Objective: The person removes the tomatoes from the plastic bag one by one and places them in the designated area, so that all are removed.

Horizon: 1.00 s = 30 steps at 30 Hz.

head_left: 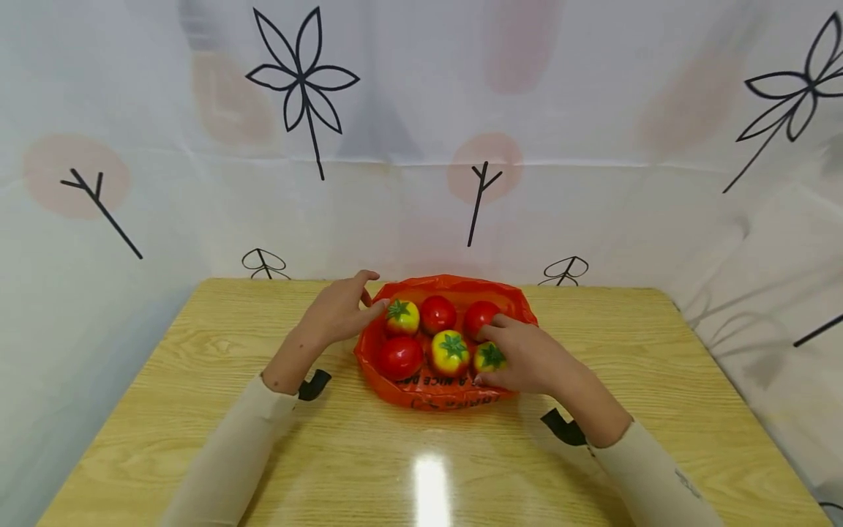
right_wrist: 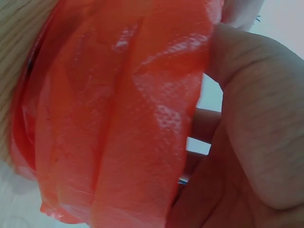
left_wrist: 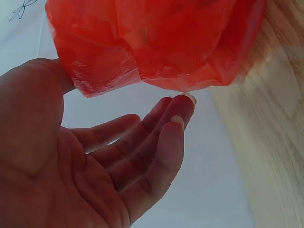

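Observation:
A red plastic bag (head_left: 441,395) lies on the table with its mouth spread wide. Several glossy red and yellow tomatoes sit inside, among them a yellow-red tomato with a green leafy top (head_left: 451,353) in the middle and a red tomato (head_left: 401,358) at the front left. My right hand (head_left: 530,356) reaches over the bag's right rim, thumb and fingers on either side of a leafy-topped tomato (head_left: 489,356). At the left rim, my left hand (head_left: 339,307) has its thumb over the bag's edge (left_wrist: 109,76); its other fingers curve loosely outside.
The wooden table (head_left: 263,322) runs back to a pale patterned cloth (head_left: 408,212) hanging behind it. Black straps (head_left: 564,427) show below both wrists. Printed lettering runs along the bag's front.

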### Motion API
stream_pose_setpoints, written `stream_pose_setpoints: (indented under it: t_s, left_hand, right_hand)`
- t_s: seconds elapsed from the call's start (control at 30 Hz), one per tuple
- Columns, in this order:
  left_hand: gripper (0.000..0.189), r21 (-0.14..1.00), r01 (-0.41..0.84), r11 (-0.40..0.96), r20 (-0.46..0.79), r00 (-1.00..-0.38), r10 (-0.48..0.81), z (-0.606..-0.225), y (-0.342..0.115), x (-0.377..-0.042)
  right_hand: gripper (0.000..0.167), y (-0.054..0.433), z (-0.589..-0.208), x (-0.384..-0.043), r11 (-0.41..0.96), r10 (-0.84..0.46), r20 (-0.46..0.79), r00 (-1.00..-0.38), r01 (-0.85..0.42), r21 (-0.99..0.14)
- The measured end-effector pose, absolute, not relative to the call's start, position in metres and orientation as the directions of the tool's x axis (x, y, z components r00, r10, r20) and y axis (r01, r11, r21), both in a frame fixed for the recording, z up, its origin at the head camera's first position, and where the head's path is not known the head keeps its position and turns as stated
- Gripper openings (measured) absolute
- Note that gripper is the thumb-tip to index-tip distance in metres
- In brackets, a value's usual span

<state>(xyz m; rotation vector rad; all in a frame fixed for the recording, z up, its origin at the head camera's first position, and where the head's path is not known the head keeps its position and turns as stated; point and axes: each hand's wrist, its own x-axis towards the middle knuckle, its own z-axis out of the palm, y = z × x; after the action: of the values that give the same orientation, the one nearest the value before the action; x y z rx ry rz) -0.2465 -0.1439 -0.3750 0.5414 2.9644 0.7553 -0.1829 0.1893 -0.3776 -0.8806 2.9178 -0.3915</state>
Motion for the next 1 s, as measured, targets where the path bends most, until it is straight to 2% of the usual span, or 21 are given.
stream_pose_setpoints:
  t_s: [0.43,0.73,1.0]
  left_hand:
    - [0.038,0.485,0.326,0.811,0.116,-0.944,0.31,-0.376,-0.141,-0.247]
    - [0.033,0.488,0.342,0.803,0.152,-0.939,0.308,-0.378,-0.139,-0.248]
    - [0.033,0.484,0.367,0.795,0.17,-0.93,0.326,-0.378,-0.139,-0.247]
  right_hand:
    - [0.044,0.191,-0.38,-0.184,0.789,-0.577,0.037,-0.816,-0.569,-0.234]
    - [0.054,0.197,-0.372,-0.183,0.762,-0.58,0.076,-0.811,-0.573,-0.303]
    - [0.052,0.204,-0.364,-0.184,0.716,-0.571,0.197,-0.797,-0.601,-0.356]
